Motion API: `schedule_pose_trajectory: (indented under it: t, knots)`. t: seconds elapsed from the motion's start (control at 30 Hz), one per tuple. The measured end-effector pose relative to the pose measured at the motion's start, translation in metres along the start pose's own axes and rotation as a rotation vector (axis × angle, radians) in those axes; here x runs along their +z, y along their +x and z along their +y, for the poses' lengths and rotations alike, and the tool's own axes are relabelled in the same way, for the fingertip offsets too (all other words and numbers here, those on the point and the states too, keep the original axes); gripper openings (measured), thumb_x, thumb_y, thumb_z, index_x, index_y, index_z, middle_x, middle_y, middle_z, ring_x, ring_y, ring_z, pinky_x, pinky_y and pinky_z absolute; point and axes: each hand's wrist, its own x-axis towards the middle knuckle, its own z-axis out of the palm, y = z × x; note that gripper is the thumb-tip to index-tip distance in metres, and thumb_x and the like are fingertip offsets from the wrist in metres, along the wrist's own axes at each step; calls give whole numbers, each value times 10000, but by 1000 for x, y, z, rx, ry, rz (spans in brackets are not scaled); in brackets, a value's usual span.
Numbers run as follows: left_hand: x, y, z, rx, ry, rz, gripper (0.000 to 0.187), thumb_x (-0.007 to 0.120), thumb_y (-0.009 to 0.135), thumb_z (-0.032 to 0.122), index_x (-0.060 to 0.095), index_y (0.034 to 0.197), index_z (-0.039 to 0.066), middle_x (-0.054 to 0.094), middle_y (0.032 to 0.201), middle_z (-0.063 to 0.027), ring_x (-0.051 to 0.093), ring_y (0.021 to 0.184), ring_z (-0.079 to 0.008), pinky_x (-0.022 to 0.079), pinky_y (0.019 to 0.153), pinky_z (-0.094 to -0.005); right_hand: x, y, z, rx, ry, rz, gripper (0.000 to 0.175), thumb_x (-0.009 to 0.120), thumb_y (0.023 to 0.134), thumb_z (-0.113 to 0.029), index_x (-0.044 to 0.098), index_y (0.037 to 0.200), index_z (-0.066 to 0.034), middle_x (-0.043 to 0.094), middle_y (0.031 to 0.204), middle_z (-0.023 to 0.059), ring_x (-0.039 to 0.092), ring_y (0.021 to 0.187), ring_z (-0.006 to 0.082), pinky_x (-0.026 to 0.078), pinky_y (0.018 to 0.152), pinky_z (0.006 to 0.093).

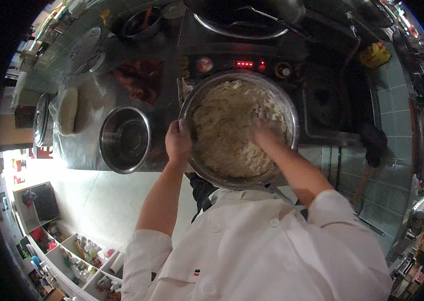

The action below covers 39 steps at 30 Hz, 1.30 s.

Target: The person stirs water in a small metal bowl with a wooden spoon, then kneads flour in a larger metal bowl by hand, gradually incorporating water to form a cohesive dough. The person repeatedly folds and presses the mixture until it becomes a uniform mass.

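Observation:
A wide metal bowl [295,124] sits against my front, holding a pale, crumbly flour or dough mixture [223,124]. With the thumb over its rim, my left hand [178,140] grips the bowl's left side. My right hand [266,133] is inside the bowl, pressed into the mixture at its right side. Motion blurs that hand and its fingers are partly sunk in the mixture, so whether they close on any of it is unclear. Left of my left hand stands a smaller stainless steel bowl [124,139].
Behind the bowl is a cooker's control panel [242,64] with red lights, and a large wok [242,28] beyond. A brown cloth [140,79] and a pale oblong dough-like piece [68,111] lie on the steel counter [88,150]. A sink basin [321,98] is at right.

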Motion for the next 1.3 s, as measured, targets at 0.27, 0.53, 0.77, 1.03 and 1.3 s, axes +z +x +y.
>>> schedule_pose_trajectory:
  t: [0.27,0.53,0.77,1.03,1.3]
  knots:
    - [-5,0,7,-68,-11,-42,435,487,1051,397,655,1050,-4,676,942,-244,650,923,-451,493,794,-474,29,1,-78,-59,308,-128,360,579,920,-132,663,1237,17,637,1249,253,601,1171,367,462,1001,512]
    - [2,0,-1,-61,-69,-25,428,500,1052,382,668,1083,-11,695,965,-240,672,914,-423,505,803,-451,20,-6,7,143,102,39,330,577,942,-188,668,1179,24,544,1397,267,540,1263,442,422,1080,564]
    - [3,-1,-8,-61,-79,6,418,519,1050,352,670,1067,-38,691,954,-248,672,882,-372,505,815,-424,-3,11,-76,92,438,-175,510,573,938,-218,529,1408,-23,475,1464,291,496,1309,460,431,1062,572]
    - [1,-115,-29,-202,-420,-13,392,510,1072,342,578,1201,-22,637,1111,-102,564,1032,-194,459,918,-343,-52,-92,-37,338,412,-57,571,653,897,-182,484,1406,16,512,1378,309,526,1261,476,454,1053,561]
    - [-6,11,-20,-185,-270,-113,453,552,1039,381,621,1201,-36,691,1109,-197,649,1038,-302,473,915,-366,-5,-21,-17,363,264,276,646,713,881,-242,479,1448,-40,550,1346,263,496,1290,476,434,1034,589]
